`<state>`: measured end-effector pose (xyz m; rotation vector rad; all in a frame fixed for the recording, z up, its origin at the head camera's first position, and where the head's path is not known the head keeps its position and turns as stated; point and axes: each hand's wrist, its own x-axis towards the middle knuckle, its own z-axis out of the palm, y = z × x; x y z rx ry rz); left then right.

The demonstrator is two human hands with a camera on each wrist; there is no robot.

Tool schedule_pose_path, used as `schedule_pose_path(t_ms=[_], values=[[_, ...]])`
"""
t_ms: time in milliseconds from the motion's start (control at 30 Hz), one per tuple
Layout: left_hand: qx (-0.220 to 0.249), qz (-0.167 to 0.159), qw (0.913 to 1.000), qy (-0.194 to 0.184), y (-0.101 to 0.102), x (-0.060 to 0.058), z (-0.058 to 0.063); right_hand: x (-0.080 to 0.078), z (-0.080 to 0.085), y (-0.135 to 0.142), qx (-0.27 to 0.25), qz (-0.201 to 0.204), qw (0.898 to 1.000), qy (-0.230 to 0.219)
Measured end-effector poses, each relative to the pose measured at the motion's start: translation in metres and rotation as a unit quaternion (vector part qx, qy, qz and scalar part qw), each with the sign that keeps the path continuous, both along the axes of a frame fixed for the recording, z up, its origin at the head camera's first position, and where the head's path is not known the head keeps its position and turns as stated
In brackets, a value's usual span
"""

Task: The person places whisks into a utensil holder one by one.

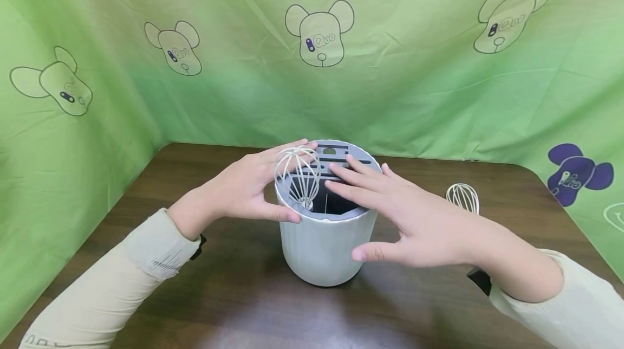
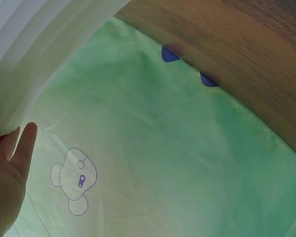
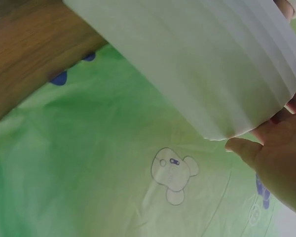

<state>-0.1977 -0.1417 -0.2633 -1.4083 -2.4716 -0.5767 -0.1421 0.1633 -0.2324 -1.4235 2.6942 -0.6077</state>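
A white ribbed utensil holder [image 1: 325, 251] with a grey slotted top stands upright on the table, its wall also filling part of both wrist views. Wires up, a whisk [image 1: 305, 202] leans in its open compartment, the handle hidden inside. My left hand [image 1: 244, 186] rests at the holder's left rim, thumb along the front edge and fingers stretched behind the whisk. Over the right side of the top, my right hand [image 1: 414, 219] spreads its straight fingers, thumb apart from the wall. In the right wrist view, the right fingertips [image 3: 239, 146] lie right at the rim.
A second whisk [image 1: 463, 197] lies on the brown wooden table [image 1: 219, 284], partly hidden behind my right forearm. Green cloth [image 1: 244, 105] printed with bear heads closes off the back and both sides.
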Motion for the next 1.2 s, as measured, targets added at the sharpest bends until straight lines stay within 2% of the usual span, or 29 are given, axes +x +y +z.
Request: schedule_pose_path(t_ms=[167, 367, 600, 800, 1200], values=[[-0.004, 0.007, 1.0000, -0.003, -0.001, -0.001, -0.002, 0.004, -0.003, 0.006, 0.019, -0.003, 0.999, 0.039], [-0.005, 0.012, 0.9999, -0.007, -0.002, -0.001, -0.003, 0.010, -0.008, 0.010, 0.041, -0.026, 0.995, 0.089], [-0.010, 0.011, 0.9999, -0.002, -0.001, -0.001, -0.002, 0.017, -0.015, 0.015, 0.059, -0.054, 0.988, 0.134], [-0.009, 0.012, 0.9999, -0.005, -0.002, -0.001, -0.002, 0.019, -0.021, 0.022, 0.071, -0.069, 0.977, 0.186], [-0.012, 0.014, 0.9998, -0.005, -0.001, -0.002, -0.002, 0.023, -0.030, 0.042, 0.057, -0.108, 0.975, 0.188]])
